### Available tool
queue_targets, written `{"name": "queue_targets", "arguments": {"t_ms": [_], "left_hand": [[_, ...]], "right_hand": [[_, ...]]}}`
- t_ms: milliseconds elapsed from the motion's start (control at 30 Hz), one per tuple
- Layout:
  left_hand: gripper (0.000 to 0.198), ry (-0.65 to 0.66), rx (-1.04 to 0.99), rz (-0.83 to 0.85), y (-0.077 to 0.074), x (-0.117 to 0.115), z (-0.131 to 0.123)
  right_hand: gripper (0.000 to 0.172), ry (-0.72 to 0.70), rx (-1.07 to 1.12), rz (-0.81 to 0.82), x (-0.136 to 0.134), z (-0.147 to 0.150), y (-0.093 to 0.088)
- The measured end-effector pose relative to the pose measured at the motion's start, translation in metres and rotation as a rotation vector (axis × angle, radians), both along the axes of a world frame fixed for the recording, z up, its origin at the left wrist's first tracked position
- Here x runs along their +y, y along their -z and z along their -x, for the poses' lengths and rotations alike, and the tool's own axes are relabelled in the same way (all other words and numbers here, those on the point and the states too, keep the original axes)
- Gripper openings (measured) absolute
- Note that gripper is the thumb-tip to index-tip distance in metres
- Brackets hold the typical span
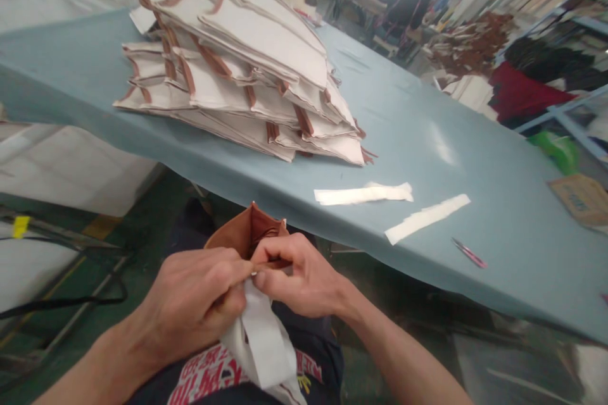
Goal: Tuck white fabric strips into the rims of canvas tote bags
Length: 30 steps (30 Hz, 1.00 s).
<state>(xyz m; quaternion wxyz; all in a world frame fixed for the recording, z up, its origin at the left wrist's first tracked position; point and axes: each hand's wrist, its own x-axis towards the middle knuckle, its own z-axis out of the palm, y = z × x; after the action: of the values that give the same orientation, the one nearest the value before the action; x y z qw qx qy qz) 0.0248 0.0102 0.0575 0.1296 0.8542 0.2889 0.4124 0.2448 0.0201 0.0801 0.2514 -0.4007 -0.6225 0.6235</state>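
A brown and white sewn bag piece (232, 232) is held over my lap, in front of the table edge. Its brown part forms a folded, open-topped shape, and a white strip (267, 345) hangs from it below my fingers. My left hand (204, 288) is closed, pinching the edge of the piece from the left. Close against it, my right hand (297, 275) pinches the same edge between thumb and forefinger. The fingertips of both hands almost meet, so the exact spot they grip is partly hidden.
On the blue-grey table (399, 133) stands a tall stack of white pieces with brown edges (247, 76). Two white strips (363, 193) lie near its front edge, beside small pink-handled snips (469, 253). A cardboard box (582, 199) sits at the right. Another person (406, 9) is in the background.
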Motion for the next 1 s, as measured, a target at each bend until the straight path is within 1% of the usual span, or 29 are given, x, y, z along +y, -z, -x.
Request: {"name": "queue_targets", "arguments": {"t_ms": [100, 167, 267, 333, 367, 433, 500, 567, 633, 667, 700, 733, 833, 867, 900, 933, 1000], "left_hand": [[0.03, 0.04, 0.024, -0.015, 0.009, 0.002, 0.001], [0.031, 0.025, 0.071, -0.013, 0.013, 0.002, 0.001], [0.029, -0.007, 0.078, 0.007, 0.019, 0.0, 0.001], [0.029, 0.009, 0.039, 0.054, 0.021, -0.003, 0.002], [0.03, 0.024, 0.021, 0.092, 0.021, -0.005, 0.003], [0.03, 0.036, 0.005, 0.184, 0.016, -0.011, 0.005], [0.022, 0.016, 0.012, 0.313, 0.006, -0.016, 0.006], [0.015, 0.014, 0.018, 0.464, -0.006, -0.018, 0.007], [0.022, 0.058, 0.026, 0.578, -0.015, -0.016, 0.008], [0.028, 0.089, 0.038, 0.591, -0.016, -0.014, 0.008], [0.034, 0.119, 0.05, 0.564, -0.014, -0.012, 0.009], [0.038, 0.14, 0.056, 0.503, -0.01, -0.009, 0.01], [0.04, 0.156, 0.036, 0.263, 0.01, -0.005, 0.013], [0.04, 0.151, 0.027, 0.221, 0.016, -0.005, 0.014], [0.041, 0.148, 0.026, 0.213, 0.02, -0.006, 0.015], [0.04, 0.151, 0.031, 0.241, 0.021, -0.007, 0.015], [0.037, 0.161, 0.047, 0.353, 0.017, -0.009, 0.016]], "right_hand": [[0.025, 0.012, 0.123, 0.227, 0.001, 0.0, 0.01], [0.025, 0.03, 0.15, 0.29, 0.002, 0.0, 0.015], [0.019, 0.047, 0.133, 0.322, 0.002, 0.001, 0.016], [0.014, 0.025, 0.073, 0.277, 0.001, 0.0, 0.011], [0.011, 0.001, 0.02, 0.211, 0.001, -0.001, 0.007], [0.007, -0.045, -0.106, 0.003, -0.001, -0.004, -0.002], [0.004, -0.065, -0.199, -0.215, -0.002, -0.008, -0.01], [0.005, -0.067, -0.235, -0.358, -0.005, -0.011, -0.014], [0.005, -0.064, -0.229, -0.433, -0.007, -0.013, -0.016], [0.006, -0.061, -0.213, -0.446, -0.008, -0.013, -0.016], [0.006, -0.061, -0.188, -0.445, -0.009, -0.013, -0.015], [0.006, -0.064, -0.159, -0.429, -0.01, -0.013, -0.014], [0.006, -0.091, -0.107, -0.313, -0.013, -0.012, -0.011], [0.006, -0.097, -0.106, -0.27, -0.013, -0.012, -0.01], [0.006, -0.098, -0.11, -0.233, -0.013, -0.011, -0.009], [0.006, -0.097, -0.116, -0.211, -0.013, -0.011, -0.008], [0.006, -0.092, -0.132, -0.23, -0.013, -0.011, -0.006]]}}
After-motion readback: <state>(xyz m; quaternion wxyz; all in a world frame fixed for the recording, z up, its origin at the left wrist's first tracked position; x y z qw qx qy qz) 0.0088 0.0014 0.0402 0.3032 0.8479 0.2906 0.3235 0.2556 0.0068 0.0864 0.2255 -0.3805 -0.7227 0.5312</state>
